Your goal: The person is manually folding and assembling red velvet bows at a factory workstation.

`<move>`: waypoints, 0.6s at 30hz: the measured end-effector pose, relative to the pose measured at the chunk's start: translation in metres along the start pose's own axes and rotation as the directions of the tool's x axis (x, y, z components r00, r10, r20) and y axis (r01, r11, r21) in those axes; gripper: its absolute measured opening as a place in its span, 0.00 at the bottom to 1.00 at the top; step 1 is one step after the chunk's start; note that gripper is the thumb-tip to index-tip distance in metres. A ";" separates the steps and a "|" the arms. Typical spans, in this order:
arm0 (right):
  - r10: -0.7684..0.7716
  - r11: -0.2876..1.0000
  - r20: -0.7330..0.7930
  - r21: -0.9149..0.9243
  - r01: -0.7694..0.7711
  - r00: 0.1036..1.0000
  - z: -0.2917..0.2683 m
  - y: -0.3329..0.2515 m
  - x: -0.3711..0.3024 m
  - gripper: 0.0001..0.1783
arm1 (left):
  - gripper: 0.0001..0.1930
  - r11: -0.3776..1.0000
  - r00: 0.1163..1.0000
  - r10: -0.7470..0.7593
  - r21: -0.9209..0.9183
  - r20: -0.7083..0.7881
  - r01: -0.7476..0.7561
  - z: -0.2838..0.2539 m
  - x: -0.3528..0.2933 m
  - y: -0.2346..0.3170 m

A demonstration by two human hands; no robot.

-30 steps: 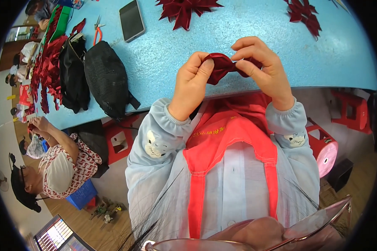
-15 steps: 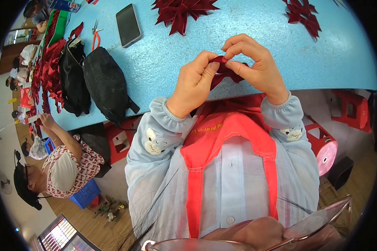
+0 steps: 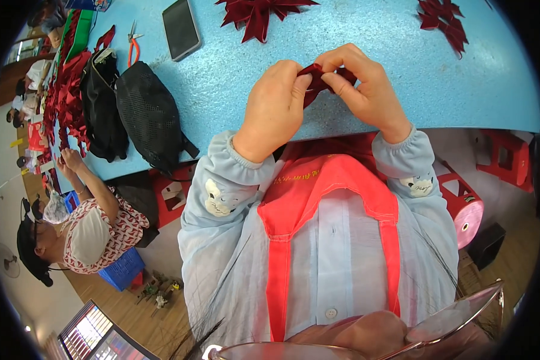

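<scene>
A dark red velvet ribbon bow (image 3: 319, 83) is held between my two hands, just above the near edge of the blue table (image 3: 234, 78). My left hand (image 3: 276, 102) pinches its left side, thumb on top, with the other fingers curled behind and partly hidden. On the right side, my right hand (image 3: 361, 84) grips the bow between thumb and bent fingers. Finished-looking red bows (image 3: 259, 15) lie in a cluster farther off, and more red bows (image 3: 443, 27) rest at the far right.
To the left sit a black phone (image 3: 182, 29), orange-handled pliers (image 3: 134, 48) and two black pouches, one of mesh (image 3: 147, 111). Beyond them is a long heap of red bows (image 3: 69, 96). A co-worker (image 3: 93, 237) sits at the left. Red stools (image 3: 503, 159) stand under the table.
My left hand has turned so its back shows more, and both hands have shifted slightly away from me with the bow. The co-worker's hands at the left have risen a little.
</scene>
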State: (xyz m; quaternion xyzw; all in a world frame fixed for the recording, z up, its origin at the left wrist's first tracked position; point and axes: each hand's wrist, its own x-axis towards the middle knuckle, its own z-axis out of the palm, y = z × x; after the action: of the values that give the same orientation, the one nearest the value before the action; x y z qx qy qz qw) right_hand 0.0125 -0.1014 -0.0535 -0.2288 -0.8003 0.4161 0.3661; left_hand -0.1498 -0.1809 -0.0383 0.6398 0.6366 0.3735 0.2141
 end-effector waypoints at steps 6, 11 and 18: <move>0.155 0.984 -0.117 0.102 -0.144 0.981 0.011 0.009 0.004 0.03 | 0.08 0.874 0.962 -0.273 -0.416 0.009 0.252 0.013 0.000 -0.011; 0.433 0.856 -0.067 0.344 -0.386 0.899 0.005 0.016 0.008 0.03 | 0.11 0.582 0.891 -0.390 -0.687 0.234 0.435 0.025 -0.005 -0.023; 0.462 0.812 0.057 0.374 -0.448 0.885 0.000 0.015 0.018 0.04 | 0.11 0.320 0.823 -0.415 -0.785 0.387 0.531 0.023 0.006 -0.019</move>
State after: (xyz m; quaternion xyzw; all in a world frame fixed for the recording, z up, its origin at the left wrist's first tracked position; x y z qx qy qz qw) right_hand 0.0024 -0.0811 -0.0584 -0.3463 -0.6206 0.6329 0.3073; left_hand -0.1457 -0.1689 -0.0656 0.2461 0.5016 0.5250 0.6420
